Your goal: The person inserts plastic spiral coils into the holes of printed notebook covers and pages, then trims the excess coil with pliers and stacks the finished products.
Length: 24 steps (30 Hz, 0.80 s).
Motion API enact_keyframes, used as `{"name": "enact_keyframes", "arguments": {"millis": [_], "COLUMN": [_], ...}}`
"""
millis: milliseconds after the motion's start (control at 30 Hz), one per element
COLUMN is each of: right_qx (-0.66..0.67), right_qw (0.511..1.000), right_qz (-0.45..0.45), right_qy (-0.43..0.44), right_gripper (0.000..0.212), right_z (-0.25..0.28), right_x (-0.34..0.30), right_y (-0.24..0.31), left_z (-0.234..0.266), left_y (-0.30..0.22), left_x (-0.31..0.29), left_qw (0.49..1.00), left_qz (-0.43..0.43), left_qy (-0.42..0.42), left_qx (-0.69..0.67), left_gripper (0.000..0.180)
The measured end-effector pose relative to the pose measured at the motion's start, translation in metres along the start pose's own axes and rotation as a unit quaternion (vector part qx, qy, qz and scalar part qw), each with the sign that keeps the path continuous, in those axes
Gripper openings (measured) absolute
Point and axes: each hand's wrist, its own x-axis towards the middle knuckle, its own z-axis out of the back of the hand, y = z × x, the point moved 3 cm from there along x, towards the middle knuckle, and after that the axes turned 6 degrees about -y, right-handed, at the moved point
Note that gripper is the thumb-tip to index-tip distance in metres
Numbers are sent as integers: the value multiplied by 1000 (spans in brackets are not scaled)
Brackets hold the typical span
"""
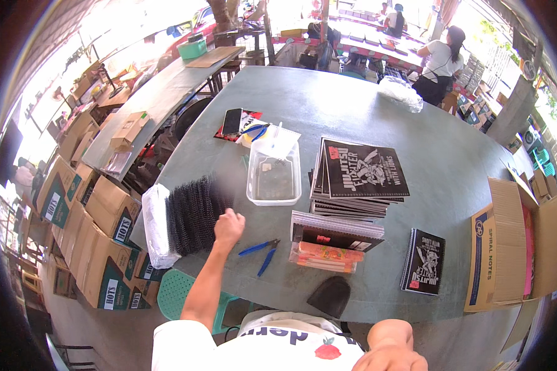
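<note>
My left hand (229,226) is over the table, right beside a pile of black plastic binding coils (198,210). Its fingers are curled closed; what they hold, if anything, does not show. A white plastic-wrapped bundle (159,226) lies along the coils' left side. Blue-handled pliers (261,252) rest with handles spread, to the right of my left hand. My right hand (391,358) is close to my body at the lower edge, its fingers hidden. Ahead are a stack of black-covered spiral notebooks (365,170), more notebooks standing on edge (337,231) and orange-and-white packets (327,256).
A clear plastic tub (274,199) stands mid-table, with a phone (232,122) beyond it. One notebook (424,262) lies at the right, near an open carton (483,260). A dark rounded object (330,297) sits at the near edge. Cartons (99,266) are piled left; people work farther back.
</note>
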Motion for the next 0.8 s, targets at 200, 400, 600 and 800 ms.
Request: {"name": "enact_keyframes", "arguments": {"millis": [200, 400, 600, 800], "right_qx": [-544, -833, -812, -810], "right_qw": [804, 424, 541, 576], "right_qz": [-240, -354, -219, -111], "right_qy": [0, 30, 4, 8], "right_gripper": [33, 53, 35, 46], "right_z": [69, 168, 152, 138], "right_x": [-21, -90, -108, -121], "right_y": [-46, -122, -112, -96], "left_z": [92, 151, 165, 122], "left_y": [11, -3, 5, -50], "left_x": [-16, -28, -31, -60], "left_qw": [899, 755, 681, 919], "left_qz": [95, 62, 1, -82], "left_qy": [-126, -144, -223, 118], "left_qx": [-408, -636, -698, -366], "left_gripper": [20, 15, 19, 20]}}
